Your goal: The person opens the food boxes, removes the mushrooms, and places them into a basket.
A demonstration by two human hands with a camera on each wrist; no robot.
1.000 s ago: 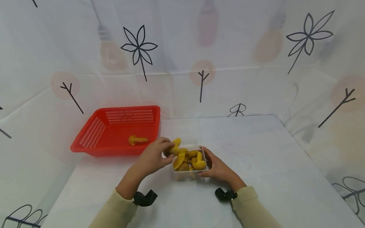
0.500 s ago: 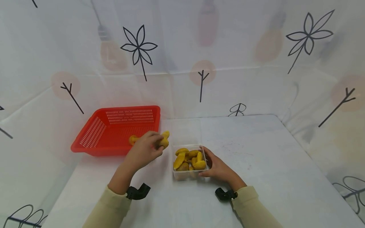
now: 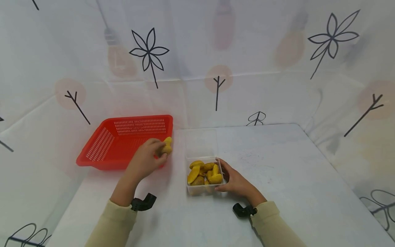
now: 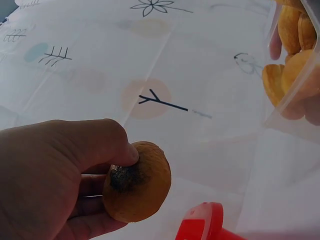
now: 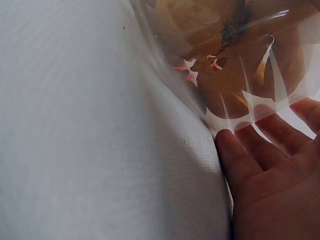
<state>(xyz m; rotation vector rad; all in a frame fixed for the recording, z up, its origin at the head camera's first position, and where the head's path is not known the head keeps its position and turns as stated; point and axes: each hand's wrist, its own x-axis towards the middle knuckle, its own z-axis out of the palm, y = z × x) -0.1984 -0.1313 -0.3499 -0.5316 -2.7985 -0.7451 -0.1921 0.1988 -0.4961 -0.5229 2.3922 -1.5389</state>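
My left hand (image 3: 144, 157) pinches a yellow mushroom (image 3: 167, 148) close to the right side of a red basket (image 3: 92, 158). Up close in the left wrist view, the mushroom's round cap (image 4: 150, 187) has a dark patch beside the thumb. A clear plastic box (image 3: 197, 191) filled with several yellow mushrooms (image 3: 193, 174) stands on the white table, and my right hand (image 3: 236, 181) grips its right side. In the right wrist view the right fingers (image 5: 280, 130) lie against the clear wall, with mushrooms showing through it.
Behind the box lies its transparent lid (image 3: 201, 143), flat and hard to see. A white patterned cloth (image 3: 262, 85) hangs at the back and sides of the table (image 3: 277, 192). Each wrist wears a black camera mount (image 3: 144, 202).
My left hand has carried the mushroom leftward from over the box to the basket's right side. It now hides the mushroom seen lying in the basket before. My right hand stays put.
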